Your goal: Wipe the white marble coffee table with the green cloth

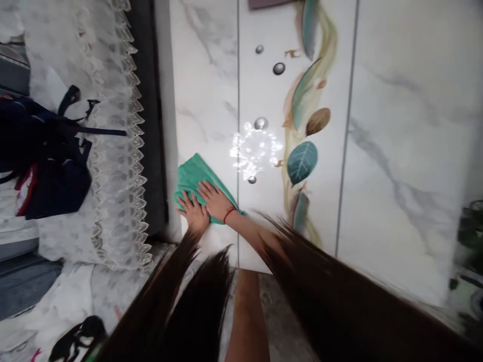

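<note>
A green cloth (196, 171) lies spread on the left part of a glossy white marbled tabletop (396, 125). My left hand (194, 213) presses flat on the cloth's lower left, its fingers spread. Just to the right, my right hand (216, 200) rests palm down on the same cloth, fingers stretched out, a red bracelet (228, 213) round its wrist. The two hands touch or nearly touch. Long dark hair hangs across the lower view and hides parts of both forearms.
Painted leaves (302, 163) run down the table's middle panel, beside a bright light reflection. To the left is a sofa with a lace-edged cover (116, 151) and a dark blue bag (56, 166) on it. A plant (471, 236) stands at the right edge. My leg shows below.
</note>
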`<state>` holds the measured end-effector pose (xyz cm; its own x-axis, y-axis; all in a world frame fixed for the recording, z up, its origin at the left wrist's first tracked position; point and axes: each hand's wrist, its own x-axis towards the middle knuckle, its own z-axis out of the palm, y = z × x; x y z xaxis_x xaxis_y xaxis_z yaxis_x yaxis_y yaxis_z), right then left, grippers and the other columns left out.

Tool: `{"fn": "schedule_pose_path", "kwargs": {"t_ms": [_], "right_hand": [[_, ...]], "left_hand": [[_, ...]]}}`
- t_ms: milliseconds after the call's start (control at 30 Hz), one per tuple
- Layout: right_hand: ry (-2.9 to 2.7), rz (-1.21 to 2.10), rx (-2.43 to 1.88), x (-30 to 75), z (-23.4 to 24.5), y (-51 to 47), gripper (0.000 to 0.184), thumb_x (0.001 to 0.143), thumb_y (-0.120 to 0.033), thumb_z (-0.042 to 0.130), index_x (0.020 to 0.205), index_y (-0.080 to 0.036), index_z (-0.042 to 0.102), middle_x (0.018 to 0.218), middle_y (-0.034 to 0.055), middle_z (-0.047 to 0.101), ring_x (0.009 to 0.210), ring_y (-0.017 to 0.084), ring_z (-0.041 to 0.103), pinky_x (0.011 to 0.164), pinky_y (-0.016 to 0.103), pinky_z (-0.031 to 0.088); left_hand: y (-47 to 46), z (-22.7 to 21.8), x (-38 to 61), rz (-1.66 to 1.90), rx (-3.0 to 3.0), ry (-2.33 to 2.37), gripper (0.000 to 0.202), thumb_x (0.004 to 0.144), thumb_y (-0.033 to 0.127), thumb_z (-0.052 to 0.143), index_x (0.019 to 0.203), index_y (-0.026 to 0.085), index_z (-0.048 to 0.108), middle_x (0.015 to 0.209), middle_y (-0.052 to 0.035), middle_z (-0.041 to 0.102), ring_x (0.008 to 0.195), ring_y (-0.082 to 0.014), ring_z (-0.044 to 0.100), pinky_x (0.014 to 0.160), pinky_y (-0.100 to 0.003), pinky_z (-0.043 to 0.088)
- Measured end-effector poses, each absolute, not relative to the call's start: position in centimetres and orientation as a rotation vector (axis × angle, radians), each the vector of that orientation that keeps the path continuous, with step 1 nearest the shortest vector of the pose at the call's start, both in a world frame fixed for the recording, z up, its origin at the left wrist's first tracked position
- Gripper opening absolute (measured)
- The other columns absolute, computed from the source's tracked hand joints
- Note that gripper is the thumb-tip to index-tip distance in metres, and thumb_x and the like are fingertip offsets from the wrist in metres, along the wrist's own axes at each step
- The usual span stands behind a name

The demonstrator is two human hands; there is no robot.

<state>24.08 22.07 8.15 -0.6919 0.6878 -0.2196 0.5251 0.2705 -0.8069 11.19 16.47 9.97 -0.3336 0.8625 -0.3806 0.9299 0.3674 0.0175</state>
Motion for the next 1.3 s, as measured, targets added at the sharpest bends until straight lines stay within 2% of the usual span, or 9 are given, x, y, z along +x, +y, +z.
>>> {"fn": "schedule_pose_path", "kwargs": {"t_ms": [133, 233, 333, 567, 733, 867, 1000, 1167, 1300], "right_hand": [[-2.376, 1.364, -1.181, 37.4, 8.2, 20.9, 0.072, 0.113, -0.013, 0.053, 0.183, -0.002, 0.049, 0.196, 0.016, 0.032, 0.188, 0.023, 0.022, 0.156, 0.046, 0.02], [-2.321, 1.273, -1.45, 50.6, 8.1, 19.8, 0.076, 0.112, -0.014, 0.054, 0.186, -0.004, 0.045, 0.198, 0.0179, 0.025, 0.189, 0.028, 0.021, 0.155, 0.055, 0.021], [-2.21, 1.103, -1.94, 63.9, 8.2, 16.8, 0.08, 0.108, -0.015, 0.057, 0.187, -0.009, 0.048, 0.2, 0.018, 0.025, 0.189, 0.027, 0.022, 0.155, 0.051, 0.026], [-1.475, 0.704, -2.817, 76.0, 6.9, 6.7, 0.084, 0.105, -0.021, 0.048, 0.186, 0.003, 0.043, 0.194, 0.0374, 0.024, 0.187, 0.034, 0.026, 0.148, 0.058, 0.035], [-1.112, 0.564, -2.997, 63.9, 5.7, 4.4, 0.086, 0.106, -0.023, 0.046, 0.186, 0.008, 0.039, 0.191, 0.0454, 0.02, 0.186, 0.045, 0.025, 0.146, 0.072, 0.03], [-1.233, 0.668, -2.854, 50.5, 6.6, 7.0, 0.082, 0.107, -0.024, 0.052, 0.185, 0.001, 0.046, 0.195, 0.037, 0.02, 0.187, 0.042, 0.022, 0.15, 0.064, 0.025], [-1.597, 0.981, -2.451, 36.1, 8.3, 11.3, 0.084, 0.112, -0.029, 0.051, 0.19, -0.002, 0.039, 0.199, 0.0302, 0.013, 0.189, 0.044, 0.015, 0.151, 0.07, 0.017], [-2.106, 1.373, -1.885, 19.8, 10.1, 12.7, 0.083, 0.116, -0.04, 0.026, 0.196, -0.018, 0.025, 0.2, 0.0065, 0.008, 0.191, 0.03, 0.007, 0.154, 0.064, 0.016], [-2.228, 1.53, -1.612, 17.0, 10.9, 9.5, 0.085, 0.109, -0.033, 0.025, 0.194, -0.04, 0.033, 0.196, -0.0127, 0.013, 0.189, 0.014, 0.015, 0.155, 0.05, 0.024]], "left_hand": [[16.6, 10.2, 22.9, -0.315, 1.765, 2.099, 0.076, 0.106, 0.022, 0.05, 0.177, -0.004, 0.043, 0.196, -0.0328, 0.02, 0.186, -0.0543, 0.011, 0.147, -0.087, 0.008], [17.8, 9.6, 35.2, -0.292, 1.942, 1.826, 0.073, 0.11, 0.023, 0.051, 0.179, 0.003, 0.044, 0.197, -0.0283, 0.018, 0.187, -0.0504, 0.012, 0.148, -0.085, 0.012], [18.0, 8.9, 48.5, -0.258, 2.096, 1.525, 0.075, 0.112, 0.023, 0.053, 0.183, 0.004, 0.041, 0.197, -0.028, 0.018, 0.188, -0.0475, 0.014, 0.148, -0.084, 0.02], [15.2, 7.4, 63.3, -0.148, 2.378, 0.868, 0.071, 0.117, 0.024, 0.042, 0.188, 0.018, 0.039, 0.2, -0.0052, 0.021, 0.189, -0.023, 0.016, 0.155, -0.064, 0.024], [14.8, 7.3, 55.5, -0.167, 2.429, 0.653, 0.066, 0.118, 0.024, 0.043, 0.184, 0.016, 0.046, 0.198, -0.0054, 0.032, 0.187, -0.0189, 0.021, 0.155, -0.048, 0.021], [16.3, 7.6, 41.8, -0.23, 2.403, 0.778, 0.06, 0.116, 0.022, 0.046, 0.175, 0.019, 0.057, 0.193, -0.0111, 0.043, 0.184, -0.0228, 0.032, 0.153, -0.053, 0.03], [18.1, 8.6, 23.8, -0.27, 2.305, 1.139, 0.062, 0.113, 0.018, 0.041, 0.171, 0.015, 0.061, 0.192, -0.0151, 0.045, 0.184, -0.0291, 0.034, 0.153, -0.059, 0.028], [15.5, 11.4, 4.9, -0.409, 2.109, 1.551, 0.074, 0.104, 0.022, 0.041, 0.176, 0.014, 0.054, 0.191, -0.018, 0.045, 0.183, -0.0382, 0.035, 0.15, -0.069, 0.031], [9.2, 12.8, 1.2, -0.573, 1.959, 1.725, 0.085, 0.1, 0.031, 0.035, 0.184, 0.029, 0.046, 0.192, -0.0128, 0.043, 0.183, -0.0422, 0.029, 0.145, -0.083, 0.028]]}}
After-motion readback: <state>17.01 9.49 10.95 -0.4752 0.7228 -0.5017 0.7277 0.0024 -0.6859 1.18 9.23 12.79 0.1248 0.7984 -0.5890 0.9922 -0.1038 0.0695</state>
